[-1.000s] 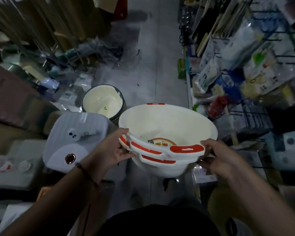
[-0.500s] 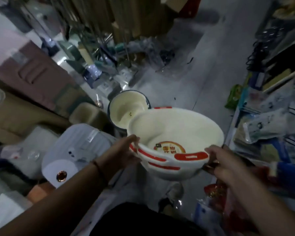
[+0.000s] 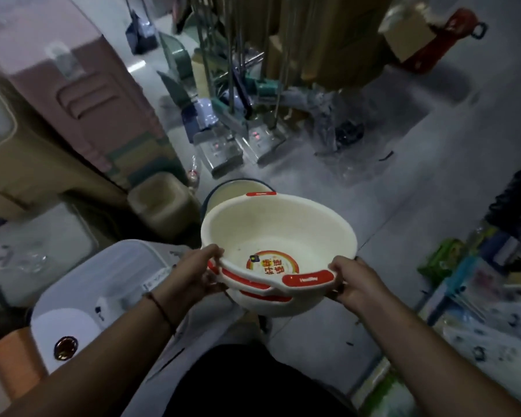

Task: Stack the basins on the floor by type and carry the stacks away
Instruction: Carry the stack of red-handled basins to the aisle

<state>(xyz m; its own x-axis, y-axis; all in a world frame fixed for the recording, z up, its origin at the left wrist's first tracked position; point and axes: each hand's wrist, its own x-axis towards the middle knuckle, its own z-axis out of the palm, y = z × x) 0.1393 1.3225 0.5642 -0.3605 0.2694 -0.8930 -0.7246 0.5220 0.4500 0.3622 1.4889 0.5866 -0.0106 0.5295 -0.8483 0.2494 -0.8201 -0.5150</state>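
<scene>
While both arms reach forward, the stack (image 3: pixel 278 236) of cream basins with red handles is held in the air between the two hands, above the floor (image 3: pixel 403 182). The left hand (image 3: pixel 193 276) grips the stack at its left rim, thumb curled over the edge. The right hand (image 3: pixel 351 282) grips the rim at the right, just beside the near red handle (image 3: pixel 307 279). Behind the stack, partly hidden by it, another basin (image 3: pixel 238 188) with a dark rim stands on the floor. Left of the stack is a white appliance (image 3: pixel 103 290).
</scene>
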